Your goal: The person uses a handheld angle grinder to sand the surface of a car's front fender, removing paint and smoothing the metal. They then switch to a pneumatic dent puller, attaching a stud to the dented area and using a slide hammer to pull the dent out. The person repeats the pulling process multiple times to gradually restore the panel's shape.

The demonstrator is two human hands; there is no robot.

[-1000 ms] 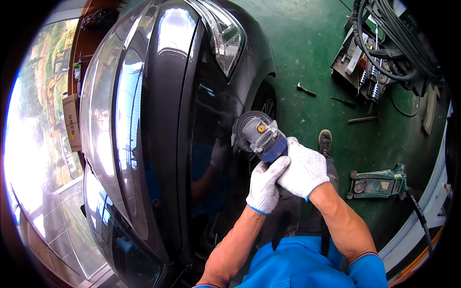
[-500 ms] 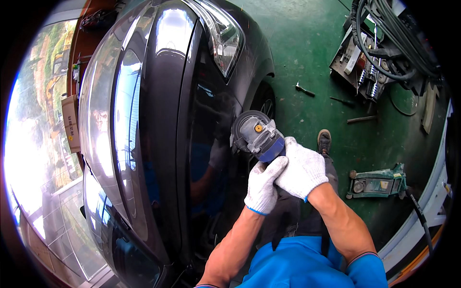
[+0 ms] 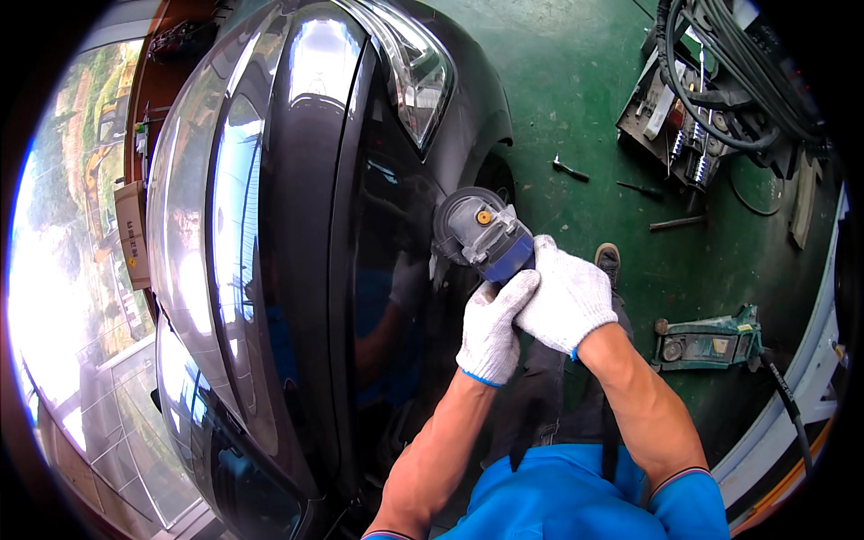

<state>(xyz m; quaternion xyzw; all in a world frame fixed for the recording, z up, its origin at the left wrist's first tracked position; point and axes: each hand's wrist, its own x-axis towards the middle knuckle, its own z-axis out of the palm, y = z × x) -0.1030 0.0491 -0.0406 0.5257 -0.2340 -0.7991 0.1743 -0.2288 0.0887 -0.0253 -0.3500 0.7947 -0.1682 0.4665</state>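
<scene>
Both my white-gloved hands are closed around the body of an angle grinder (image 3: 486, 232) with a grey head, an orange button and a dark blue housing. My right hand (image 3: 569, 301) grips it from the right and my left hand (image 3: 495, 328) from below, their thumbs close together. The grinder's dark round guard lies against the side of a dark grey car (image 3: 432, 54), beside the wheel arch. What the disc touches is hidden under the head. Scuffed, pale patches show on the car body near it.
A green trolley jack (image 3: 706, 344) stands on the green floor at right. A ratchet (image 3: 571, 170), a screwdriver (image 3: 640, 191) and a metal bar (image 3: 677, 223) lie farther off. Beyond them is a tool tray (image 3: 666, 117) under coiled black cables (image 3: 738, 54). A cardboard box (image 3: 132, 236) stands at far left.
The grinder and both hands have shifted slightly away from me along the car. The grip looks the same.
</scene>
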